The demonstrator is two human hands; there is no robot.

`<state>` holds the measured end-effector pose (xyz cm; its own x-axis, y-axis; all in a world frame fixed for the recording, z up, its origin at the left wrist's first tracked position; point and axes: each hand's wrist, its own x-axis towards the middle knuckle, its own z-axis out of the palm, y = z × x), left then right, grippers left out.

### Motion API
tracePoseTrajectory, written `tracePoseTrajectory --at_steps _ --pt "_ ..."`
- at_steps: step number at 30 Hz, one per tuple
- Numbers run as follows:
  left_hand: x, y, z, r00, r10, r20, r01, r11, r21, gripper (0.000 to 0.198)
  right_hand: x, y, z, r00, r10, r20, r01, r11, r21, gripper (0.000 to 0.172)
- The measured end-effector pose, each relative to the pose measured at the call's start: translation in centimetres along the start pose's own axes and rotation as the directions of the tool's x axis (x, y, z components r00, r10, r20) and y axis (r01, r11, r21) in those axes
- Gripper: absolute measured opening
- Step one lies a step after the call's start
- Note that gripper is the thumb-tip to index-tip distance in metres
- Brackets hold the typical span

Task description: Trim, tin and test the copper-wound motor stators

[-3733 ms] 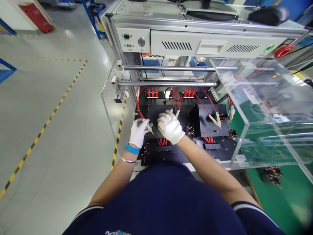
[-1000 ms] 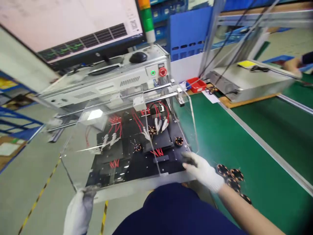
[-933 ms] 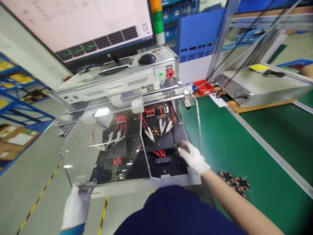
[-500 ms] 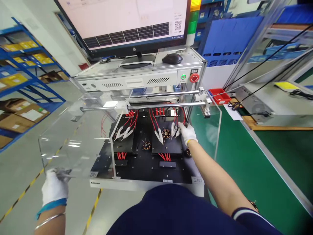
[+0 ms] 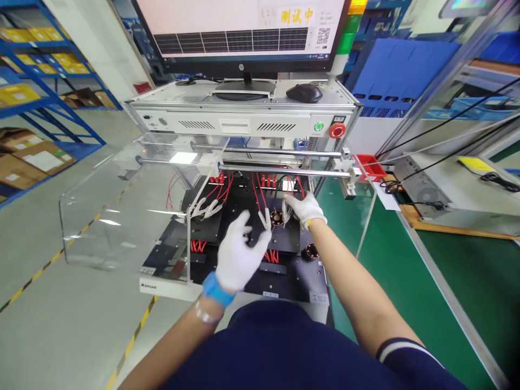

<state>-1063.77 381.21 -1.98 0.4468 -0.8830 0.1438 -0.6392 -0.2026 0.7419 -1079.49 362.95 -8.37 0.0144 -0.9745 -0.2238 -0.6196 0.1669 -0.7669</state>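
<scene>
My left hand (image 5: 239, 254), in a white glove, is raised over the middle of the black test plate (image 5: 260, 284). Its fingers are apart and hold nothing. My gloved right hand (image 5: 309, 208) is closed round white-sleeved test clips (image 5: 285, 212) at the right side of a copper-wound ring, like a motor stator (image 5: 277, 218). Its fingertips partly hide the clips. Two more white-sleeved clips (image 5: 265, 219) on red wires lie at the ring's left, close to my left fingertips. Another wound ring (image 5: 312, 251) sits at the right edge of the plate.
A clear plastic cover (image 5: 122, 238) stands on the left, a second clear panel (image 5: 361, 216) on the right. Metal rails (image 5: 280, 169) cross above the plate. Behind are a monitor (image 5: 244, 51), a mouse (image 5: 304, 93) and a red stop button (image 5: 337, 130).
My left hand has left the clear cover's lower left corner and moved right, over the plate. My right hand stays by the clips. Large yellow characters have appeared on the monitor.
</scene>
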Motion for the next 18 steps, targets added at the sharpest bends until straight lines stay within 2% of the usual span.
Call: tracePoseTrajectory --at_steps 1,3,4,6,8,10,12,15,16,18 --pt "1.8 0.2 2.1 0.985 -0.141 0.100 0.140 0.990 0.018 0.085 -0.2 -0.5 0.1 1.000 -0.017 0.023 0.018 0.999 -0.041 0.066" --pt "5.7 0.1 5.3 0.960 -0.232 0.157 0.229 0.973 0.034 0.090 -0.6 -1.4 0.1 0.995 -0.045 0.083 0.055 0.990 -0.127 0.055" --pt "7.3 -0.2 6.5 0.951 -0.255 0.176 0.252 0.967 0.042 0.083 -0.6 -1.8 0.1 0.992 -0.053 0.112 0.071 0.984 -0.164 0.048" --pt "9.6 -0.9 8.0 0.940 -0.261 0.219 0.258 0.965 0.044 0.051 -0.5 -2.3 -0.4 0.989 -0.060 0.138 0.089 0.972 -0.218 0.039" --pt "10.3 -1.7 8.5 0.939 -0.241 0.246 0.238 0.970 0.044 0.032 -0.2 -2.5 -1.5 0.992 -0.058 0.116 0.087 0.962 -0.259 0.037" --pt "10.1 -2.2 8.0 0.947 -0.213 0.241 0.206 0.977 0.056 0.029 0.2 -2.5 -3.0 0.995 -0.054 0.088 0.078 0.952 -0.296 0.039" --pt "9.5 -2.4 7.0 0.963 -0.179 0.199 0.163 0.982 0.092 0.031 0.4 -2.6 -4.6 0.995 -0.049 0.083 0.074 0.941 -0.330 0.042" --pt "8.7 -2.0 6.3 0.990 -0.097 0.107 0.078 0.982 0.175 0.052 0.6 -3.2 -6.1 0.992 -0.043 0.116 0.083 0.925 -0.370 0.047" --pt "8.6 -1.8 6.6 0.992 -0.065 0.106 0.043 0.979 0.200 0.057 0.7 -3.4 -6.4 0.990 -0.052 0.132 0.100 0.914 -0.393 0.050" --pt "8.9 -1.2 7.8 0.983 -0.021 0.184 -0.024 0.971 0.240 0.048 0.9 -4.0 -6.7 0.981 -0.095 0.170 0.165 0.870 -0.464 0.055"
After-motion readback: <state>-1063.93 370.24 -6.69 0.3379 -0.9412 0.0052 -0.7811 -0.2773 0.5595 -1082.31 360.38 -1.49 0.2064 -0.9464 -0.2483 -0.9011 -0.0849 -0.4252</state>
